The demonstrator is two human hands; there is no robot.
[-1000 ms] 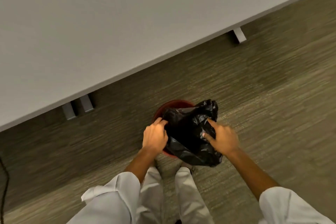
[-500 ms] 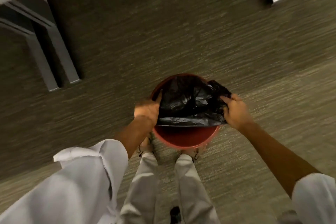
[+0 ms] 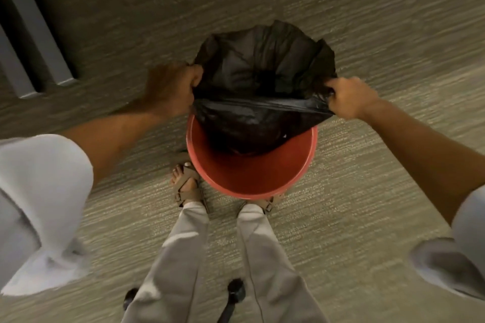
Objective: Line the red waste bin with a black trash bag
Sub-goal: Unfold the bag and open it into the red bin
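The red waste bin (image 3: 252, 176) stands on the carpet just in front of my sandalled feet. A black trash bag (image 3: 262, 65) hangs into it; its mouth is spread wide, draped over the bin's far rim, with the near edge pulled taut across the opening. My left hand (image 3: 170, 89) grips the bag's edge at the bin's left side. My right hand (image 3: 349, 97) pinches the edge at the right side. The near half of the bin's red inside is bare.
Grey metal table legs (image 3: 34, 34) stand on the carpet at the upper left. My feet (image 3: 186, 186) and light trousers are right behind the bin. Carpet floor surrounds the bin on all sides.
The view has tilted down and closer to the bin. Both hands have moved apart, stretching the bag's mouth wide; the bag went from a crumpled bundle to spread over the far rim.
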